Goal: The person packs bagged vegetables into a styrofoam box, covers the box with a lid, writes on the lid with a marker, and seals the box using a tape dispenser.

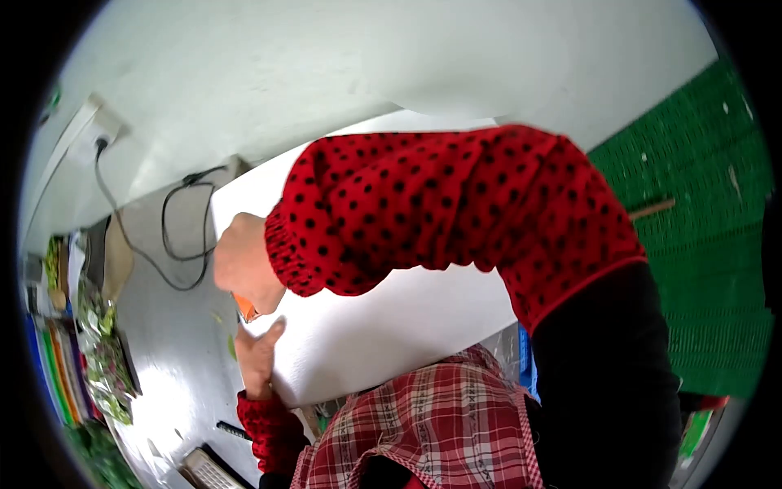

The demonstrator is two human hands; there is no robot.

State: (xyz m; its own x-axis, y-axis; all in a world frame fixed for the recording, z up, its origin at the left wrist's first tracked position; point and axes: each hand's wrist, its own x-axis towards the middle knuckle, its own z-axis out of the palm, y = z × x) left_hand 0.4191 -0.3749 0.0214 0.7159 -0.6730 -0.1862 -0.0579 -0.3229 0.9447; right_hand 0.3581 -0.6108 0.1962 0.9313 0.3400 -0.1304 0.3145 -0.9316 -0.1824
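A large white board or sheet [391, 326] lies in front of me, across the grey table. My right hand [247, 262] is closed near the board's left edge, its arm in a red sleeve with black dots reaching across. Under its fingers shows a small orange object [245, 307], mostly hidden by the hand. Just below, my left hand [259, 356] rests at the same edge with thumb and fingers apart, holding nothing that I can see.
A black cable [122, 220] runs from a wall socket [99, 137] to the board's left edge. Bagged greenery [106, 359] and coloured folders [61, 367] stand far left. A keyboard-like device [213, 469] lies at lower left. Green woven material [709, 244] is on the right.
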